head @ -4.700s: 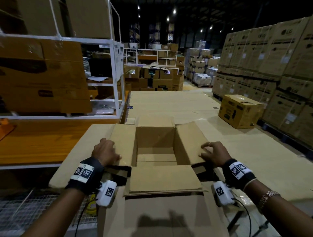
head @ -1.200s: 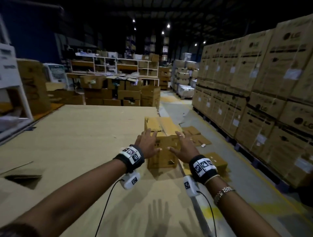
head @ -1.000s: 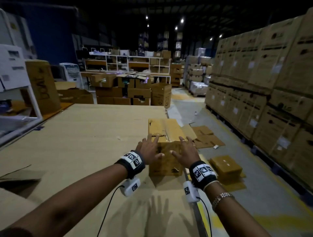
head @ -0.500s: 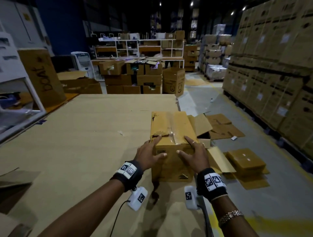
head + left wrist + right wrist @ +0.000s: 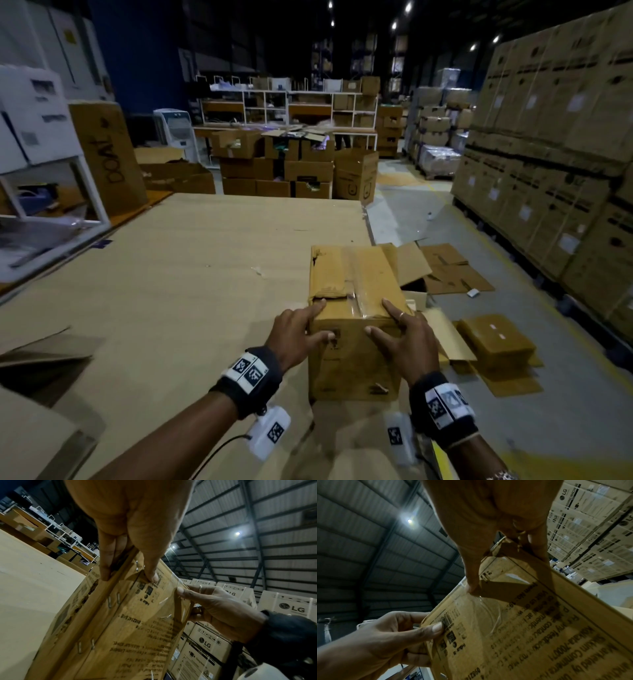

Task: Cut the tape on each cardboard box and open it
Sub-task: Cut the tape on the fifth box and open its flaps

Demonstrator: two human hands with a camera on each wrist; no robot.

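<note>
A taped cardboard box (image 5: 354,308) stands on the counter (image 5: 178,274), at its right edge, right of centre in the head view. The left hand (image 5: 294,334) and right hand (image 5: 402,337) grasp its near upper corners, thumbs on the front face.

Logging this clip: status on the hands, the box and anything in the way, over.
Left hand and right hand both grip the cardboard box at its near top corners. Clear tape uncut, flaps closed. No cutter in view. Nothing blocking.
</note>
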